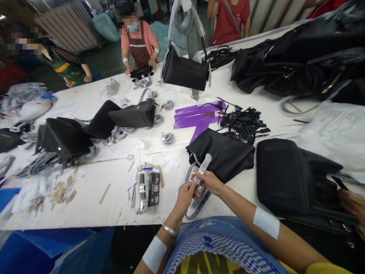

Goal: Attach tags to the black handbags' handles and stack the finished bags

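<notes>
My right hand (210, 182) pinches a translucent whitish plastic strip (204, 163), whose rounded end sticks up past the fingers. Close against it, my left hand (186, 195) is closed with its fingertips together at the strip's lower end. A strap wrapped in clear plastic (202, 203) loops beneath and around both hands on the table. Just beyond them lies a black bag (225, 154) on its side. Exactly how the strip meets the strap is hidden by the fingers.
A tape dispenser (142, 190) and a phone (154, 189) lie to the left. Black bags (281, 177) stand at the right. Purple strips (189, 116) and a heap of black straps (242, 123) lie ahead. A co-worker (139, 43) handles something black across the table (94, 198).
</notes>
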A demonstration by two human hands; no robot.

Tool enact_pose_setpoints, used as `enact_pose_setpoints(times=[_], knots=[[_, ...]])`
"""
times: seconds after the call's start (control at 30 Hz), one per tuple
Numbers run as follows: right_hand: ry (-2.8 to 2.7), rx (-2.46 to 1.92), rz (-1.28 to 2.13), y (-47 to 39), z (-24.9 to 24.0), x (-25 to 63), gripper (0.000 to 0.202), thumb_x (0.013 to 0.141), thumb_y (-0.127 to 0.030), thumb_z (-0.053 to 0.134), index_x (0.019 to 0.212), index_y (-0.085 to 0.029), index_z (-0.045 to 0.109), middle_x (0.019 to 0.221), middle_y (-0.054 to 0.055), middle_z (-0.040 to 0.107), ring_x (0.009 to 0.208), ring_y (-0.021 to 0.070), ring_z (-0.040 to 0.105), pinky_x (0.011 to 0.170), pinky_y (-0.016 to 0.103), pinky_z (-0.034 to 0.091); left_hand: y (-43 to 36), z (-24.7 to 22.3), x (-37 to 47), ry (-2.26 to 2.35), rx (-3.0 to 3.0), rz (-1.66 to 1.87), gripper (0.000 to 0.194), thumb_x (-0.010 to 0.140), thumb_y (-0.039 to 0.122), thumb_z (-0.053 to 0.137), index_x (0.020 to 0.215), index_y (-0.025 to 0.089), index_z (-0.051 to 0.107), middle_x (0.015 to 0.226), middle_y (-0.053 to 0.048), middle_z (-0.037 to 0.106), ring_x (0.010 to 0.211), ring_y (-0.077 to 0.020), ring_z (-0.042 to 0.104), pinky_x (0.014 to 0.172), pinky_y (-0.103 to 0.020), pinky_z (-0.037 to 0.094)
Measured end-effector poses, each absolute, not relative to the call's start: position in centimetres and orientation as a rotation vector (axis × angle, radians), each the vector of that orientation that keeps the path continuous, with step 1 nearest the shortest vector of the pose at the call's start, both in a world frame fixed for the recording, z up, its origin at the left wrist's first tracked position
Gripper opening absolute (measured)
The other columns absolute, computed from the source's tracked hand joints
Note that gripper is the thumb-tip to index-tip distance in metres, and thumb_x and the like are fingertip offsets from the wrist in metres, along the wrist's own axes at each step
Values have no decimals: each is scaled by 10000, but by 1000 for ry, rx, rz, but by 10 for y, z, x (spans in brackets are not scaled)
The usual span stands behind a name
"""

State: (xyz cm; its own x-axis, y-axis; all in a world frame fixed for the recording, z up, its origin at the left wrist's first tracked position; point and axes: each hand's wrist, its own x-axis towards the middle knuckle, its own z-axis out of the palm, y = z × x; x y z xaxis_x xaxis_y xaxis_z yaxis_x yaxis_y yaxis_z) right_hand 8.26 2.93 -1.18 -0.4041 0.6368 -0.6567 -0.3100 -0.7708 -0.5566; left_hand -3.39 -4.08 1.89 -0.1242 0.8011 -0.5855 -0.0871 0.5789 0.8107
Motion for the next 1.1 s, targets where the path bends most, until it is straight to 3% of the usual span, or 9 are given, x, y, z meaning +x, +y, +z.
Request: enact_pose_setpoints(times=[0.3, 0.43, 0.53, 0.63, 0.73, 0.8, 0.9, 1.0, 1.1], knots=[[-420, -1254, 2220, 95, -16, 83, 51, 781, -156, 689, 764, -133, 648, 799, 89, 721, 763, 175, 697, 730, 289, 580, -54, 42, -51, 1538, 680, 898, 421, 775, 542, 588, 733, 130, 663, 544, -15, 595, 441, -99, 520, 439, -195, 377], [-427, -1275, 2199, 118, -23, 100, 123, 829, -235, 654, 756, -137, 641, 775, 87, 719, 752, 164, 693, 726, 285, 576, -68, 41, -51, 1530, 651, 856, 447, 753, 571, 599, 704, 130, 647, 526, -11, 580, 425, -104, 515, 427, -202, 373], [-627, -1390, 2229, 115, -23, 118, 327, 814, -438, 642, 731, -122, 648, 725, 135, 711, 685, 215, 690, 670, 365, 578, -76, 39, -52, 1536, 548, 903, 454, 749, 578, 608, 726, 125, 644, 544, -4, 566, 448, -96, 511, 444, -196, 379], [-1256, -1604, 1772, 96, -17, 145, 398, 790, -547, 607, 758, -157, 672, 713, 123, 711, 689, 250, 678, 723, 443, 554, -76, 37, -60, 1523, 444, 980, 448, 754, 565, 621, 761, 118, 646, 587, -2, 558, 494, -85, 509, 479, -187, 389], [-1950, -1485, 1033, 65, -15, 178, 320, 822, -435, 604, 1052, -223, 674, 1070, 118, 697, 1037, 289, 621, 972, 478, 432, -72, 33, -73, 1510, 370, 1031, 444, 746, 554, 640, 764, 111, 641, 598, 4, 547, 511, -75, 490, 497, -183, 390], [-2367, -1311, 735, 43, -19, 197, 483, 798, -349, 643, 1266, -258, 563, 1383, 104, 511, 1294, 310, 427, 1092, 503, 283, -69, 31, -80, 1512, 329, 1048, 437, 730, 549, 660, 758, 113, 634, 596, 10, 543, 509, -71, 480, 501, -182, 387], [-2772, -1160, 433, 23, -32, 209, 690, 737, -220, 694, 1377, -279, 442, 1533, 91, 277, 1405, 336, 215, 1119, 566, 167, -66, 31, -83, 1502, 307, 1059, 429, 723, 542, 668, 771, 117, 629, 614, 12, 549, 512, -67, 481, 508, -179, 386], [-2896, -1132, 191, 28, -44, 205, 694, 751, -99, 637, 1381, -300, 429, 1542, 95, 246, 1406, 344, 208, 1098, 593, 184, -65, 35, -82, 1483, 340, 1043, 423, 736, 532, 659, 777, 112, 625, 624, 10, 544, 525, -67, 483, 524, -180, 389], [-2982, -1050, 83, 48, -47, 195, 611, 788, -66, 576, 1343, -301, 475, 1505, 105, 333, 1359, 352, 320, 1042, 593, 296, -63, 45, -79, 1455, 391, 1030, 417, 751, 532, 641, 769, 116, 613, 610, 17, 525, 522, -69, 463, 519, -182, 373]])
